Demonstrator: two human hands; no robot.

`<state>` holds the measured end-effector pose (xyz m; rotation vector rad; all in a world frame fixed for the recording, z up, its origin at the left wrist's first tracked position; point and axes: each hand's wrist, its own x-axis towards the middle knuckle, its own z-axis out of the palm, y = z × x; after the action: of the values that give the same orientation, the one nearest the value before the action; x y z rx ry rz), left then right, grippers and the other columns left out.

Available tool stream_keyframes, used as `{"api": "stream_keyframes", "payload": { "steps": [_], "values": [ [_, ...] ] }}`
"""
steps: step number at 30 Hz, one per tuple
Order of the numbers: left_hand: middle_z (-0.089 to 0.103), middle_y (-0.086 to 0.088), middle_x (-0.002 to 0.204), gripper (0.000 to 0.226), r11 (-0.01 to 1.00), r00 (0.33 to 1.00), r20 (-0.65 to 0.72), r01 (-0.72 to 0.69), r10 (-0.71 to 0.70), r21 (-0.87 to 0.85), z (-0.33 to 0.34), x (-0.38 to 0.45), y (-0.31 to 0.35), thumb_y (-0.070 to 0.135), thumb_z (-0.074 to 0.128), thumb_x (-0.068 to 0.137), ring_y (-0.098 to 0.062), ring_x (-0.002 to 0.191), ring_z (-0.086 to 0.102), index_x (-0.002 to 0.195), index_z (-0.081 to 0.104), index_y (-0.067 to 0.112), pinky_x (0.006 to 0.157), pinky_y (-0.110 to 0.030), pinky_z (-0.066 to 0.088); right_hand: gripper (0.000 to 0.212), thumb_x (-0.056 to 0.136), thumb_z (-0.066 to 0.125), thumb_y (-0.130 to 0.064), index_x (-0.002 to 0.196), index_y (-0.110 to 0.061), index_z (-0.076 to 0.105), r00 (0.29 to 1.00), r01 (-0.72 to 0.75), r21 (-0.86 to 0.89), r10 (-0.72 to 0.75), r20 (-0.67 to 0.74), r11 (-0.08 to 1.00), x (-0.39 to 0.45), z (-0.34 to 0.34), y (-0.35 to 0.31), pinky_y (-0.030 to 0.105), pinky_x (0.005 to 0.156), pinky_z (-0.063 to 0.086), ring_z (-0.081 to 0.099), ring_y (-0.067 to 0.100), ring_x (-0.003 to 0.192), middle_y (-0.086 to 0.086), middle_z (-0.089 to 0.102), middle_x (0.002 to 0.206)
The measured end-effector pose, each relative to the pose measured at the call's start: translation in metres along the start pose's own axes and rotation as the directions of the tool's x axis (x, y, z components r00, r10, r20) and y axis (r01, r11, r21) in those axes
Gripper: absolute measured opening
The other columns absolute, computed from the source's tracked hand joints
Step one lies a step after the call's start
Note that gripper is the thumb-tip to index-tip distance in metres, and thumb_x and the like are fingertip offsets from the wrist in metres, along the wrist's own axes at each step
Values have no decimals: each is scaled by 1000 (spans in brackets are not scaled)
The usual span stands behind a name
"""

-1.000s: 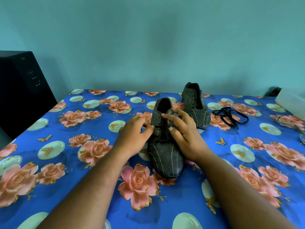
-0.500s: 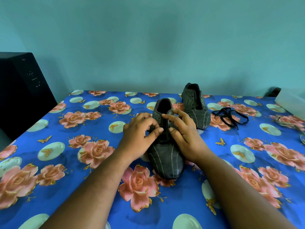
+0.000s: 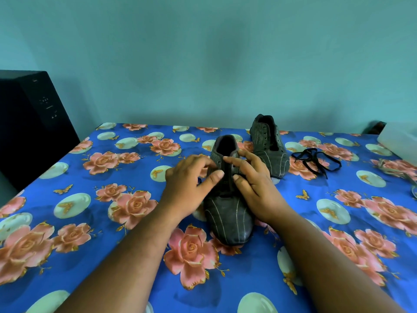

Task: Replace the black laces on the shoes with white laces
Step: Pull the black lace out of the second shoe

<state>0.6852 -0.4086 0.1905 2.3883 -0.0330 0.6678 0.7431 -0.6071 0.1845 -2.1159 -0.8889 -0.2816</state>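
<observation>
A dark striped shoe (image 3: 228,220) lies toe toward me on the floral blue cloth (image 3: 126,267). My left hand (image 3: 189,188) pinches its left eyelet flap, thumb stretched over the lacing area. My right hand (image 3: 255,184) holds the right flap, with the index finger laid along the collar and the thumb at the throat. A dark strand crosses the throat just below my thumbs. The second dark shoe (image 3: 268,143) stands behind to the right, its throat open with no lace seen. To its right lies a loose black lace (image 3: 316,161).
A black box (image 3: 33,123) stands at the left edge. A white container (image 3: 399,143) sits at the far right, with a pale cord-like thing (image 3: 404,172) in front of it. A teal wall closes the back.
My left hand has shifted right onto the shoe and its thumb now reaches across the lacing. My right hand and both shoes have hardly moved.
</observation>
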Motion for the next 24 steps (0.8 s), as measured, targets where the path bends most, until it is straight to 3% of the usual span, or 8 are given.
{"api": "stream_keyframes", "payload": {
  "steps": [5,8,11,14,16,19,21,24],
  "values": [
    [49,16,88,26,999,1000,9,-26,26,33,10,-1,6,55,52,95,-13,94,53,82,50,33,84,-46,44,50,95,40,-42,145,-40,46,1000,-5,16,5,-1,1000,1,0,1,23,117,17,27,10,145,-10,35,152],
    [56,9,81,26,989,991,-43,119,-123,-84,8,3,3,44,55,94,-17,82,56,79,58,22,79,-44,48,50,96,42,-40,146,-38,45,1000,-2,22,2,-9,1000,1,0,1,31,119,21,29,13,144,-11,37,150],
    [59,3,71,30,957,954,-97,277,-285,-90,0,5,-3,42,53,92,-22,70,56,74,58,18,69,-40,45,49,96,44,-36,146,-37,46,1000,-15,32,15,2,999,1,0,0,28,117,20,28,10,144,-12,36,150],
    [60,5,66,35,911,907,-86,413,-412,-4,-4,4,-6,46,57,94,-23,74,59,70,56,21,80,-41,45,50,95,42,-39,146,-38,45,1000,-21,30,21,9,999,0,0,1,28,117,19,28,11,144,-12,36,151],
    [64,12,81,32,931,929,-55,366,-365,12,-4,3,-5,55,56,93,-19,89,62,78,57,28,88,-42,43,51,95,40,-41,145,-39,45,1000,-22,28,22,8,999,0,0,1,29,118,20,28,12,145,-12,36,150],
    [62,17,105,44,991,992,-39,120,-123,-65,-2,1,-2,80,46,85,-13,107,58,102,58,41,92,-48,46,51,95,41,-41,145,-39,45,1000,-19,41,19,2,999,0,1,1,31,119,21,28,10,145,-13,36,149],
    [58,17,103,50,999,999,-3,32,-32,-9,4,0,2,82,43,82,-13,105,55,100,58,38,90,-49,46,50,95,41,-44,145,-40,44,1000,-19,58,19,-6,998,1,1,2,35,121,23,28,11,145,-14,36,149],
    [50,18,91,35,1000,1000,-2,-6,6,-2,9,0,5,73,43,87,-15,97,52,85,49,38,85,-51,46,59,94,46,-62,149,-43,38,999,-27,65,25,33,997,0,-1,7,45,123,24,23,12,149,-11,32,155]
  ]
}}
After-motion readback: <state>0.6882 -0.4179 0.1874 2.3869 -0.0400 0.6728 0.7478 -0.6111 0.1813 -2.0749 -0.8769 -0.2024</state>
